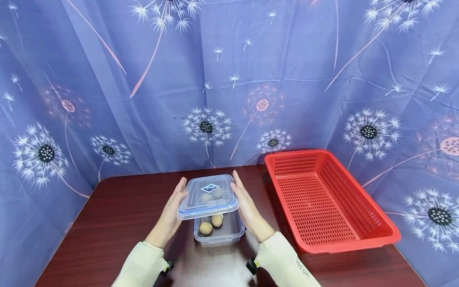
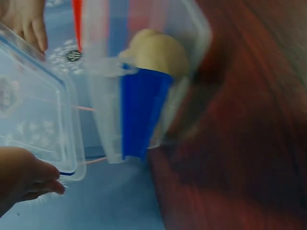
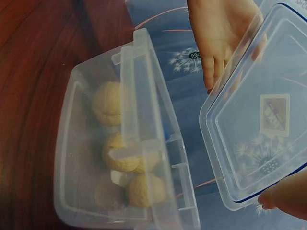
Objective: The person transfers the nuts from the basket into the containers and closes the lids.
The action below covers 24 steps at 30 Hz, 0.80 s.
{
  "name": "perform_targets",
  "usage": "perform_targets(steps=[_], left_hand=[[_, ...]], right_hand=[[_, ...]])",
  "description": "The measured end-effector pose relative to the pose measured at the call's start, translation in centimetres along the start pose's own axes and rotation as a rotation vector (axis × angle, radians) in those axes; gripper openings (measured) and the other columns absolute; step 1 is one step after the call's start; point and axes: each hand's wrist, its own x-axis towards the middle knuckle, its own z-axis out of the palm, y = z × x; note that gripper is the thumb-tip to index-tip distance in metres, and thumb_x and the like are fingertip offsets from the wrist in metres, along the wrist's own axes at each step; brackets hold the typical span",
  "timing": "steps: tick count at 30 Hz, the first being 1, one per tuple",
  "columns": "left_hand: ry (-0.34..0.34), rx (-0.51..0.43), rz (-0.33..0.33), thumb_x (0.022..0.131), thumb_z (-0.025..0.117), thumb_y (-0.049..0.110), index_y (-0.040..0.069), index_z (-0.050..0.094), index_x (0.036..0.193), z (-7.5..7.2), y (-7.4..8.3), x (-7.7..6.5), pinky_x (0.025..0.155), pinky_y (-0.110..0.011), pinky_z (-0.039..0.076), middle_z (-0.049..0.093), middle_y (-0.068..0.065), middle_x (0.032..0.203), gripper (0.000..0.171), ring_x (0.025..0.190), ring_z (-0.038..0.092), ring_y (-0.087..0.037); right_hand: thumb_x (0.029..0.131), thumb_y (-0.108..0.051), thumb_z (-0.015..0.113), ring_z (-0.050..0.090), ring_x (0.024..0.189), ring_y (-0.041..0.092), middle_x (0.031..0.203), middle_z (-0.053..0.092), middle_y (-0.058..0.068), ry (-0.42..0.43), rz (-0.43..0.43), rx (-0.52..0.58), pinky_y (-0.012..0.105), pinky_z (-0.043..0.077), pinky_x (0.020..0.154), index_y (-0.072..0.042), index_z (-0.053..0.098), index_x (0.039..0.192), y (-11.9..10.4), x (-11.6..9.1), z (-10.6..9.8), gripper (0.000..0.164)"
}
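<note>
Between both hands a clear plastic lid (image 1: 208, 203) with a blue seal is held, tilted, above a clear food container (image 1: 220, 240). My left hand (image 1: 171, 213) grips its left side, and my right hand (image 1: 249, 207) grips the right side. In the right wrist view, the lid (image 3: 259, 120) is apart from the container (image 3: 84, 191). Several walnuts lie inside; one walnut (image 1: 206, 228) shows near the front, and another walnut (image 3: 147, 190) shows through the wall. A blue strip (image 2: 144, 112) appears at the container in the left wrist view; its kind is unclear.
A red perforated plastic basket (image 1: 373, 244) stands on the right of the dark wooden table (image 1: 118, 215). Behind and around the table hangs a blue curtain (image 1: 172, 139) with dandelion prints.
</note>
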Motion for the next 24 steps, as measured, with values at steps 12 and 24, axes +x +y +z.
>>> perform_targets(steps=[12, 24], left_hand=[[0.039, 0.210, -0.016, 0.093, 0.036, 0.000, 0.010, -0.003, 0.155, -0.4, -2.8, 1.6, 0.115, -0.045, 0.018, -0.003, -0.013, 0.161, 0.074, 0.143, 0.008, -0.029], [-0.019, 0.327, -0.039, 0.099, 0.044, 0.004, 0.006, -0.005, 0.154, -1.2, -4.8, 2.6, 0.117, -0.049, 0.002, -0.009, -0.016, 0.160, 0.074, 0.145, -0.007, -0.031]], right_hand=[[0.099, -0.013, 0.048, 0.002, 0.146, 0.026, 0.161, 0.005, 0.010, -0.036, 0.031, -0.185, 0.049, 0.003, 0.118, -0.010, 0.006, 0.155, 1.7, 0.2, -1.5, 0.070], [0.091, -0.003, 0.061, 0.012, 0.144, 0.032, 0.160, 0.008, 0.015, -0.060, 0.050, -0.264, 0.051, 0.013, 0.116, -0.009, 0.006, 0.155, 3.9, 0.0, -3.0, 0.085]])
